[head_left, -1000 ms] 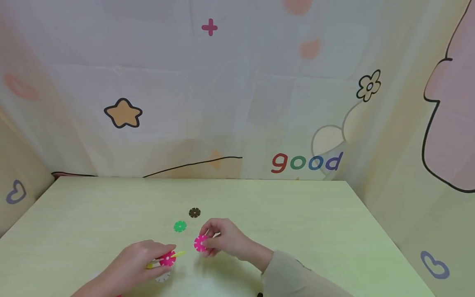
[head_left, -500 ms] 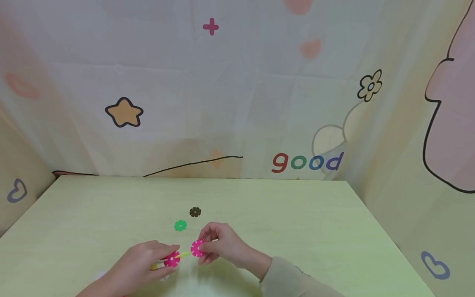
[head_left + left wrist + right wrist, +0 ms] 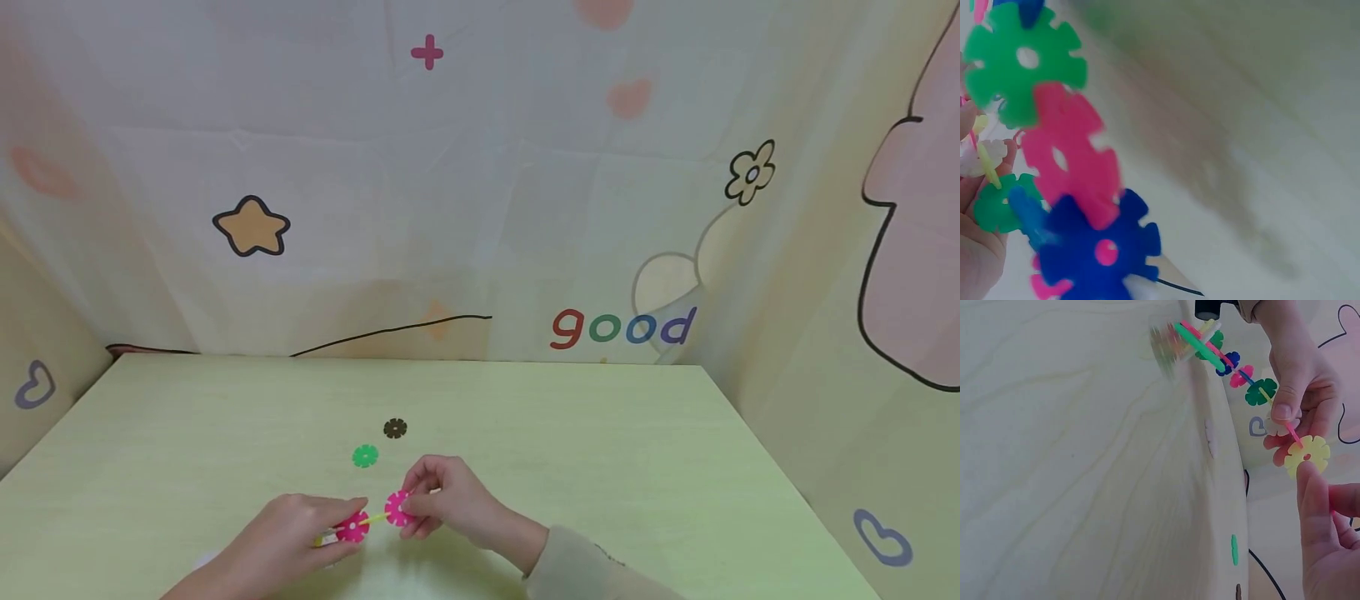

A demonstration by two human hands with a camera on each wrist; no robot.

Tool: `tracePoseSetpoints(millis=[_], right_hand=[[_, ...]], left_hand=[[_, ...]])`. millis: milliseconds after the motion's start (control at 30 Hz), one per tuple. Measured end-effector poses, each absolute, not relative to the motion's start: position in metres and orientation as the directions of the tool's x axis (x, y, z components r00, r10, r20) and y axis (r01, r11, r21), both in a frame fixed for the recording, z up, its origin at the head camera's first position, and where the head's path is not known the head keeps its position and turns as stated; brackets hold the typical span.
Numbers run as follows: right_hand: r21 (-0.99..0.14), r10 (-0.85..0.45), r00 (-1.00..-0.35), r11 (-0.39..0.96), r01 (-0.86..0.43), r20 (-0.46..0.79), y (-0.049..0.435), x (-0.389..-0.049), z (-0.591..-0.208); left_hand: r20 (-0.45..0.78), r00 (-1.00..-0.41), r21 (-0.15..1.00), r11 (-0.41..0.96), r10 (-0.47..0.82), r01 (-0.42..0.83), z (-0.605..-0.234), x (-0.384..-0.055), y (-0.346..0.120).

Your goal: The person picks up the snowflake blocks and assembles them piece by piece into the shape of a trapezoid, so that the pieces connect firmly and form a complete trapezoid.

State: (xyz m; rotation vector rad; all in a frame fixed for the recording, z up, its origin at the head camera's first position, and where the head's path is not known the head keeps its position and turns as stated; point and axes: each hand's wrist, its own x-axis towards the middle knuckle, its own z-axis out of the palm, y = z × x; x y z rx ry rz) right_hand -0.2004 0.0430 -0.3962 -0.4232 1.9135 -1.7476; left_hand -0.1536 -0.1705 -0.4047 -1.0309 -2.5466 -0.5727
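My left hand (image 3: pixel 281 537) holds a chain of slotted snowflake discs near its end, with a pink disc (image 3: pixel 352 527) between thumb and fingers. From that disc a yellow disc (image 3: pixel 375 519) sticks out edge-on; it shows face-on in the right wrist view. My right hand (image 3: pixel 453 504) pinches another pink disc (image 3: pixel 397 508) against the yellow one's edge. Whether their slots interlock, I cannot tell. The chain hangs past the left wrist, with a green disc (image 3: pixel 997 69), a pink disc (image 3: pixel 1066 144) and a blue disc (image 3: pixel 1094 247) close to that camera.
A loose green disc (image 3: pixel 365 456) and a brown disc (image 3: pixel 395 428) lie flat on the pale table (image 3: pixel 600 467), beyond the hands. Something whitish (image 3: pixel 205 559) shows beside the left forearm. A printed cloth (image 3: pixel 360 183) hangs behind the table.
My right hand has brought its pink disc down and slightly left to the yellow disc. My left hand has shifted a little right with the chain; the loose discs stay put.
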Motion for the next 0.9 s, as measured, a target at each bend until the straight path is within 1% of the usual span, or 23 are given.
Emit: tracePoseSetpoints(millis=[133, 233, 367, 633, 900], right_hand=[[-0.987, -0.547, -0.823, 0.131, 0.097, -0.154, 0.045, -0.2, -0.396], [-0.986, -0.546, -0.823, 0.129, 0.102, -0.157, 0.046, -0.2, -0.397], [-0.986, -0.541, -0.825, 0.125, 0.111, -0.162, 0.048, -0.199, -0.398], [-0.987, -0.503, -0.85, 0.109, 0.118, -0.157, 0.048, -0.197, -0.4], [-0.991, -0.456, -0.88, 0.064, 0.117, -0.134, 0.047, -0.195, -0.4]], left_hand=[[0.45, -0.67, 0.28, 0.619, 0.59, 0.733, -0.408, -0.156, -0.169], [0.477, -0.648, 0.287, 0.592, 0.594, 0.753, -0.411, -0.157, -0.169], [0.517, -0.613, 0.269, 0.566, 0.598, 0.779, -0.414, -0.158, -0.168], [0.55, -0.577, 0.237, 0.55, 0.604, 0.801, -0.415, -0.16, -0.164], [0.541, -0.594, 0.243, 0.565, 0.596, 0.789, -0.412, -0.16, -0.161]])
